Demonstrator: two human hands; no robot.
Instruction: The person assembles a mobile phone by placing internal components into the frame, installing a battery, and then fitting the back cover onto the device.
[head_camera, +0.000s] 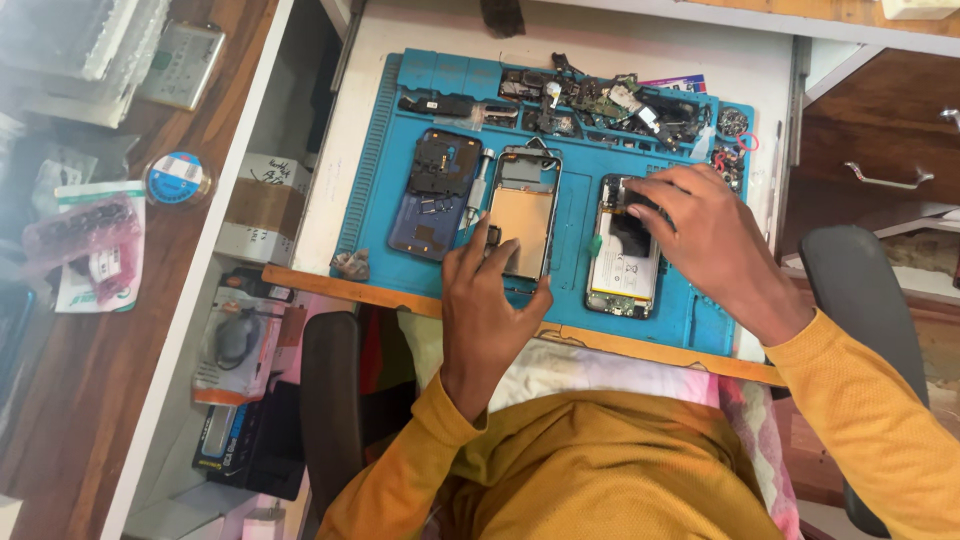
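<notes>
While left hand (492, 300) steadies silver phone frame with gold-toned panel (524, 212) on blue silicone repair mat (575, 215), grip pinching its lower edge, right hand (705, 240) presses opened phone with white battery (624, 258), fingers curled narrow over top; dark blue back cover (435, 195) parked alongside on bench (330, 190)

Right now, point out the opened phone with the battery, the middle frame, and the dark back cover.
opened phone with battery (622, 268), head view, on the white battery.
middle frame (526, 210), head view, on its tan plate.
dark back cover (432, 200), head view, on its centre.
</notes>
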